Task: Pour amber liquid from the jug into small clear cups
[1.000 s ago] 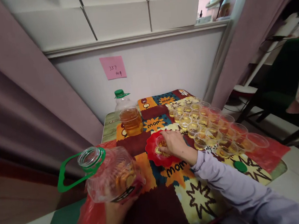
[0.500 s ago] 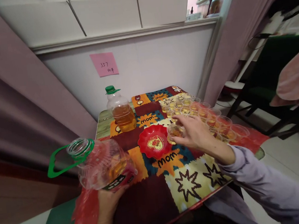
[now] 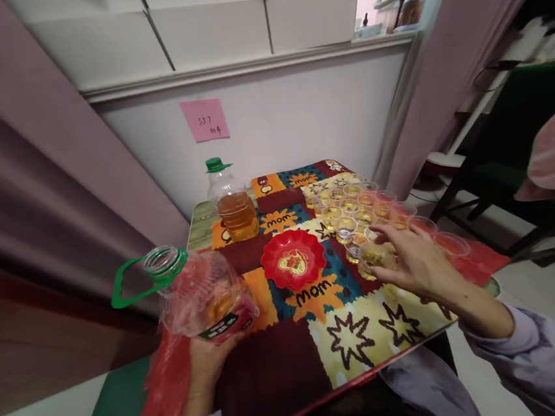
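My left hand grips the lower side of a large clear plastic jug, which is uncapped, has a green handle and holds some amber liquid. It is tilted a little to the left. My right hand has its fingers around the rim of a clear plastic cup with yellowish liquid in it. This cup is at the near left corner of a group of similar filled cups. Between the hands lies a red scalloped dish with a gold pattern in its middle.
A second jug, green-capped and partly full of amber liquid, stands at the back left. A patterned cloth covers the table. Red plastic sheeting hangs at the left edge. A dark chair stands to the right.
My right hand has carried the cup rightward, from beside the red dish to the near edge of the cup group. My left hand keeps its hold on the jug.
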### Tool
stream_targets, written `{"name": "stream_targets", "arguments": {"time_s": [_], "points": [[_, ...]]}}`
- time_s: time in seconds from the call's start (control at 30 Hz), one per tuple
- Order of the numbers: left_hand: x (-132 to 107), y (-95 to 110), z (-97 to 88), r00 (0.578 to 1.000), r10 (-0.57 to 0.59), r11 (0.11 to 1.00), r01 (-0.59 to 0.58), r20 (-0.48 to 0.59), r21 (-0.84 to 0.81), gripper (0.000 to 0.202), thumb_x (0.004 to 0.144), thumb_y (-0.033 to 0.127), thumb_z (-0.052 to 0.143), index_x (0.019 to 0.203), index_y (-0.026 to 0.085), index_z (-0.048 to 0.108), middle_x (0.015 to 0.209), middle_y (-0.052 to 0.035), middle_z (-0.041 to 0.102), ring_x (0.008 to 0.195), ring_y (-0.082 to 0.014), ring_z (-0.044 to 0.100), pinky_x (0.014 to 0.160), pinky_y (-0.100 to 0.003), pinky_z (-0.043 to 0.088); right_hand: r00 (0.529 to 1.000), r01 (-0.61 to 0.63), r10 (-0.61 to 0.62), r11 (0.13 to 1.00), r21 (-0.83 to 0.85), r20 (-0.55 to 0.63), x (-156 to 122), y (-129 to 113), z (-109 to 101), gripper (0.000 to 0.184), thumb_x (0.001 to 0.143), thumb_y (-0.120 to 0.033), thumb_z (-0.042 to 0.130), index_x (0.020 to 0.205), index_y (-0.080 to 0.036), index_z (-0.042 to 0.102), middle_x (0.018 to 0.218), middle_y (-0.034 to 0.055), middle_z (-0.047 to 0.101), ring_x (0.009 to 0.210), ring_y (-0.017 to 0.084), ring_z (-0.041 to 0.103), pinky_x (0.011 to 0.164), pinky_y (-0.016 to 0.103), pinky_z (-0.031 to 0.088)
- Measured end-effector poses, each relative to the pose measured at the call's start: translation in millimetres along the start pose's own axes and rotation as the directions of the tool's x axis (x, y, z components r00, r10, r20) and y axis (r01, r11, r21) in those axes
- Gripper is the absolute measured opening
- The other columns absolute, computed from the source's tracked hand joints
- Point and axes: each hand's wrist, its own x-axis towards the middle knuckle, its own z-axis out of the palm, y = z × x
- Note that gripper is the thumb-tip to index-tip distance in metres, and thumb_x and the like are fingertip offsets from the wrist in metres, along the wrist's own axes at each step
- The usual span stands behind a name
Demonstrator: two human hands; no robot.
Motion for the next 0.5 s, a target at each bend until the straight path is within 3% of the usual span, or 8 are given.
{"name": "stream_targets", "arguments": {"time_s": [0.17, 0.3, 0.5], "points": [[-3.3, 2.1, 1.8, 1.0, 0.008, 1.0, -0.008, -0.007, -0.001, 0.112, 0.051, 0.049, 0.104, 0.149, 0.017, 0.059, 0.153, -0.0247, 0.071, 0.146, -0.0476, 0.065, 0.13, -0.069, 0.043, 0.998, 0.05, -0.049, 0.997, 0.061, -0.025, 13.3, -17.7, 7.4, 0.067, 0.089, -0.051, 0.075, 0.149, -0.025, 0.061, 0.118, 0.0134, 0.084, 0.111, 0.04, 0.078, 0.107, 0.061, 0.051], [-6.2, 3.9, 5.2, 0.999, 0.025, 1.0, -0.024, -0.046, 0.01, 0.11, 0.051, 0.054, 0.103, 0.147, 0.019, 0.062, 0.159, -0.0242, 0.066, 0.151, -0.0471, 0.06, 0.135, -0.07, 0.033, 0.996, 0.081, -0.083, 0.991, 0.106, 0.011, 23.3, -36.0, 16.2, 0.067, 0.089, -0.048, 0.076, 0.149, -0.026, 0.059, 0.122, 0.0136, 0.084, 0.117, 0.04, 0.078, 0.114, 0.063, 0.049], [-7.5, 1.1, 5.0, 0.999, 0.024, 0.999, -0.022, -0.046, 0.03, 0.104, 0.054, 0.051, 0.1, 0.146, 0.021, 0.062, 0.156, -0.0209, 0.069, 0.145, -0.0453, 0.067, 0.126, -0.067, 0.048, 0.997, 0.079, -0.08, 0.991, 0.111, 0.012, 27.2, -42.3, 20.5, 0.067, 0.088, -0.047, 0.075, 0.15, -0.026, 0.059, 0.125, 0.0139, 0.083, 0.119, 0.04, 0.078, 0.118, 0.067, 0.046]]}}
